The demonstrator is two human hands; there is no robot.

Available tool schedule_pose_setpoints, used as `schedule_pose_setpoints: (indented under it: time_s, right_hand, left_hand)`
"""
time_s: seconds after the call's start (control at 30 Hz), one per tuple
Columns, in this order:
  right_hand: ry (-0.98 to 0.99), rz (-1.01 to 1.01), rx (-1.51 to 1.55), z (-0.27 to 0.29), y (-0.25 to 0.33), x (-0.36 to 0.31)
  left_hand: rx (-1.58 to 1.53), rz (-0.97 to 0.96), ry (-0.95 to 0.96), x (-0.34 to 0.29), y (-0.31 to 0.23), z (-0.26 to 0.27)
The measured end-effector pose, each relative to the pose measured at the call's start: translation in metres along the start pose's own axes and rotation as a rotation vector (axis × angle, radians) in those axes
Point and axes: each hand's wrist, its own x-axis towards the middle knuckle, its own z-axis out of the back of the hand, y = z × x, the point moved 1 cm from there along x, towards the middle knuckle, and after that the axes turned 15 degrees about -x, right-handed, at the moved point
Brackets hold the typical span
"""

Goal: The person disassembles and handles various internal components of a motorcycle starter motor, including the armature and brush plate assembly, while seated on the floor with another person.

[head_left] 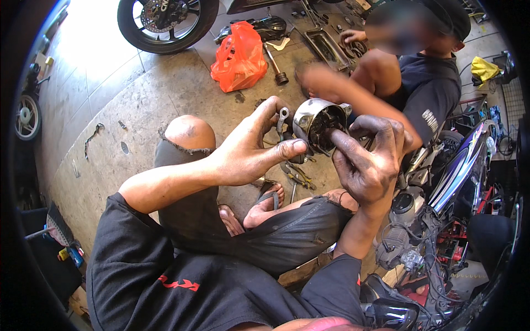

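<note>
Above my lap I hold a round silver metal housing (310,112), its open end turned toward me. Dark parts sit inside it, too shadowed to make out. My left hand (248,144) grips its left side between thumb and fingers. A short piece with a ring-shaped metal end (283,113) stands up between those fingers; whether it is joined to the housing I cannot tell. Grease-stained, my right hand (371,163) closes on the right side with curled fingers, the index finger reaching into the opening. Pliers with yellow-and-black handles (298,175) lie on the floor below.
A co-worker (425,83) crouches at the far right, one arm blurred near the housing. An orange plastic bag (238,58), a metal shaft (276,66) and a metal tray (327,48) lie beyond. A motorcycle wheel (165,25) stands far left; a partly dismantled motorcycle (408,243) crowds my right.
</note>
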Motion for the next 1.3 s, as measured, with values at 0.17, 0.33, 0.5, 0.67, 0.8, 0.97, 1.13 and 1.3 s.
schedule_pose_setpoints:
  time_s: [0.17,0.33,0.5,0.67,0.8,0.97,1.13,1.3]
  right_hand:
    - [-0.029,0.015,0.028,-0.001,0.004,0.003]
    - [0.018,0.003,0.019,0.004,0.006,0.006]
    - [0.025,0.002,0.040,0.005,0.005,0.006]
    - [0.009,0.023,0.050,0.001,0.004,0.005]
    - [0.036,0.032,0.021,0.001,0.004,0.005]
    - [0.063,-0.006,-0.081,0.001,0.007,0.006]
    - [0.044,-0.016,-0.026,-0.001,0.005,0.007]
    - [-0.003,-0.021,0.060,-0.005,0.001,0.006]
  left_hand:
    - [-0.040,0.055,0.017,-0.002,-0.002,0.001]
    - [-0.155,0.123,0.053,-0.001,-0.006,0.000]
    - [-0.146,0.128,-0.022,-0.004,0.004,0.003]
    - [-0.124,0.219,0.045,-0.001,-0.003,0.002]
    - [-0.110,0.144,0.000,-0.002,0.006,0.002]
    - [-0.135,0.203,-0.013,0.001,0.004,0.005]
    - [-0.168,0.187,-0.062,-0.001,0.013,0.009]
    - [-0.177,0.157,-0.011,0.002,-0.002,0.002]
